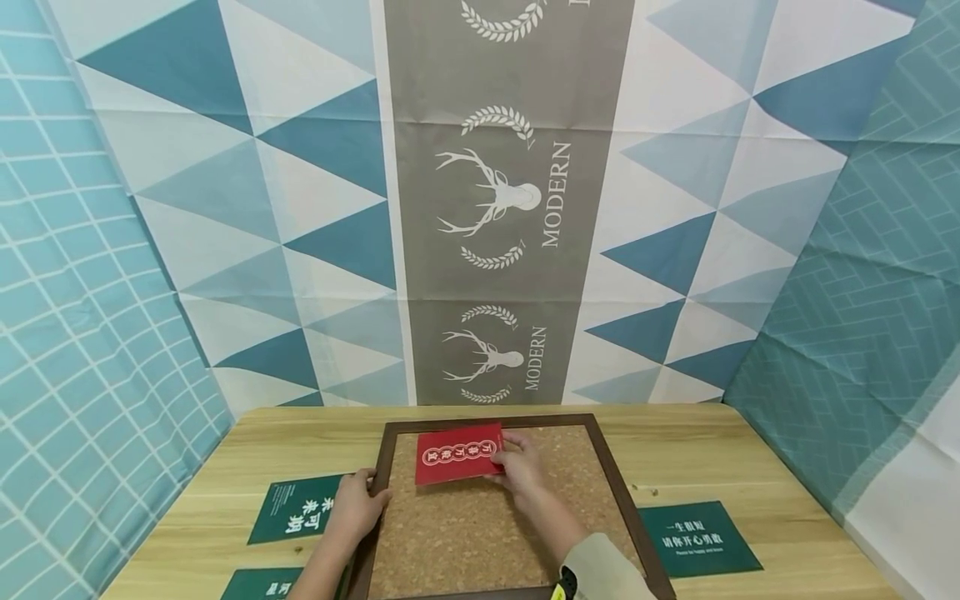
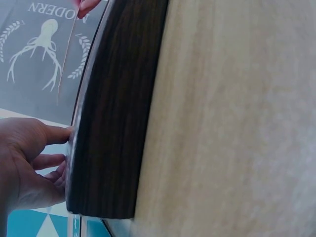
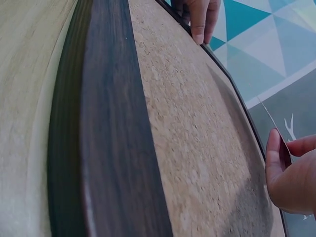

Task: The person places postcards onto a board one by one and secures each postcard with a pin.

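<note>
A brown-framed cork board point(image 1: 480, 533) lies on the wooden table. Above its upper part, my right hand point(image 1: 521, 467) pinches a red card point(image 1: 453, 454) with white lettering at its right end. The right wrist view shows that hand point(image 3: 294, 173) with the card edge-on, raised off the cork between thumb and fingers. My left hand point(image 1: 356, 504) holds the left side of the board's frame point(image 1: 384, 458). In the left wrist view, the fingers of the left hand point(image 2: 29, 163) meet the dark frame point(image 2: 116, 113) near its corner.
Green cards with white lettering lie on the table: one point(image 1: 277, 508) beside the left forearm, another point(image 1: 258, 585) nearer the front, and one point(image 1: 701, 537) right of the board. A patterned cloth backdrop point(image 1: 495, 250) stands behind the table point(image 1: 315, 425).
</note>
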Tool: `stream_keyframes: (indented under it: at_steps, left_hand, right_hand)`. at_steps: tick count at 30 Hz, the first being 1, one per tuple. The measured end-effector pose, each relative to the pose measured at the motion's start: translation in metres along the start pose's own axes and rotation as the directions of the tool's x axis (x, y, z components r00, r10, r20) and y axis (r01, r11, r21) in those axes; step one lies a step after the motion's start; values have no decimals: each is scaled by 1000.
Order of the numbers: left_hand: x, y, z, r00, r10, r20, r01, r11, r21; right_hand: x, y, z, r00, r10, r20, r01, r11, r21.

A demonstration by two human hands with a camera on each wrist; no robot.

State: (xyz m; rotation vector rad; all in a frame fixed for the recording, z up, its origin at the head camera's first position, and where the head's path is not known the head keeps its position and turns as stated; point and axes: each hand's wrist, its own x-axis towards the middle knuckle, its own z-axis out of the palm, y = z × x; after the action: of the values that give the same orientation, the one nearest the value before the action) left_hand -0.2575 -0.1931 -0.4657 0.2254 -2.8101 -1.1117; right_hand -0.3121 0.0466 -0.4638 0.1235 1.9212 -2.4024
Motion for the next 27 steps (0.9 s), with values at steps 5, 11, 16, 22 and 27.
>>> stream_keyframes:
  at_steps: [5,11,16,22,27]
  left_hand:
    - [-1,0,0,1000,-6,-2,6,1000,-1]
    - [-2,2,0,1000,-5,-7,5,1000,-16]
    - [-2,2,0,1000,-4,-8,3,1000,-21]
    - [-3,4,-1,1000,6,-5,-6,1000,-25]
    - [-2,2,0,1000,3,-8,-4,1000,-28]
  right_hand:
    - [1,5,4,1000,-8,-10,8,1000,-5]
    - [3,10,8,1000,-22,-5,22,1000,0]
    - [3,11,13,1000,-23,7,23,1000,15]
    - [4,12,18,1000,-5,3,5,1000,14]
    - [5,14,20,1000,2,1,-2,1000,13]
